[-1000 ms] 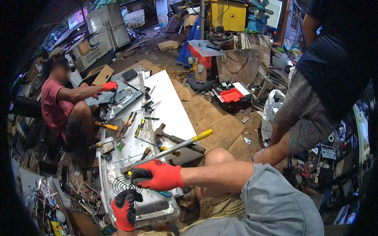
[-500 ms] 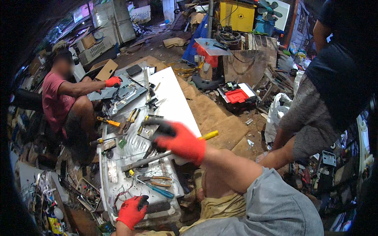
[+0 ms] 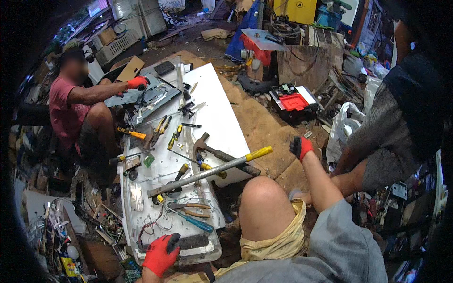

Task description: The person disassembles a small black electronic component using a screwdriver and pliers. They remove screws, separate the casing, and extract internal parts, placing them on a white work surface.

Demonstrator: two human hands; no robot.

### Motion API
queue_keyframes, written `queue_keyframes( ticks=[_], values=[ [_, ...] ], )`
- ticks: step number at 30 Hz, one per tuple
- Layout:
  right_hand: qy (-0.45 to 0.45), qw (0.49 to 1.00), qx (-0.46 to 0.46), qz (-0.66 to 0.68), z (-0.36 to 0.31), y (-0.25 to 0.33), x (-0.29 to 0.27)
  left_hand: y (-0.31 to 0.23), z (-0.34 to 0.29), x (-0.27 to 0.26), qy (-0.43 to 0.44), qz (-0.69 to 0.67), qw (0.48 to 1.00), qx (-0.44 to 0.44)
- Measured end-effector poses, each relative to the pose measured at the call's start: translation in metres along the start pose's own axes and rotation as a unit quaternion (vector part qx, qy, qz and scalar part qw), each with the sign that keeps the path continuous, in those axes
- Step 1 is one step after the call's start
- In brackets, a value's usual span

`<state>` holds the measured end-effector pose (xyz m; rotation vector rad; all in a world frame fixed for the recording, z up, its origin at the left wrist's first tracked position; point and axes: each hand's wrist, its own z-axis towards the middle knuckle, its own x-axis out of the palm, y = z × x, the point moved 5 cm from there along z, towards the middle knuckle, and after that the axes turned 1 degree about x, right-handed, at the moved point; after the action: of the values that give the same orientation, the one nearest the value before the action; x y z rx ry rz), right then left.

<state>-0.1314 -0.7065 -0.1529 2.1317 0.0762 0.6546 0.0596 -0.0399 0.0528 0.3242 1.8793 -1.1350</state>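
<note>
My left hand, in a red glove with dark fingertips, is at the near edge of a white panel. Its fingers are loosely bent with nothing visible in them. Red-gloved too, my right hand is off to the right of the panel, fingers curled; whatever they hold, if anything, is hidden. Between the hands a metal bar with a yellow grip lies across the panel. A hammer lies beyond it. Nearer are pliers, a teal-handled screwdriver and thin wires.
Across the panel a person in a pink shirt works with red gloves on a grey metal frame. Another person stands at right beside a white sack. A red tray sits on a toolbox. Brown sheeting covers the ground.
My right hand has swung right, off the panel, uncovering the hammer and screwdrivers. My left hand stays at the panel's near edge. The whole view has shifted slightly.
</note>
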Motion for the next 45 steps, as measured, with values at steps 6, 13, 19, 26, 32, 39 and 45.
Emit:
queue_keyframes(
  ticks=[6,13,19,26,32,39,45],
  values=[
    [-0.042,0.998,-0.012,0.046,0.053,0.100,0.082,-0.003,0.006,-0.009,0.007,0.003,0.999,-0.033],
    [0.039,0.994,-0.047,-0.091,0.031,0.034,0.056,-0.010,0.019,-0.007,-0.002,-0.012,1.000,-0.014],
    [0.035,0.998,0.027,-0.053,-0.039,-0.093,-0.001,0.004,0.010,-0.011,-0.020,-0.004,0.999,-0.027],
    [-0.009,0.808,-0.345,-0.477,-0.072,0.030,-0.012,0.012,0.009,-0.013,-0.048,0.028,0.998,-0.034],
    [0.259,0.892,-0.312,-0.201,-0.247,0.104,0.244,0.054,-0.042,-0.063,-0.205,0.000,0.975,-0.082],
    [0.523,0.534,-0.323,-0.580,-0.380,-0.005,0.392,0.079,-0.072,-0.078,-0.287,-0.012,0.949,-0.130],
    [0.475,0.251,-0.292,-0.791,-0.350,-0.143,0.362,0.112,-0.080,-0.067,-0.314,-0.034,0.938,-0.145]
  ],
)
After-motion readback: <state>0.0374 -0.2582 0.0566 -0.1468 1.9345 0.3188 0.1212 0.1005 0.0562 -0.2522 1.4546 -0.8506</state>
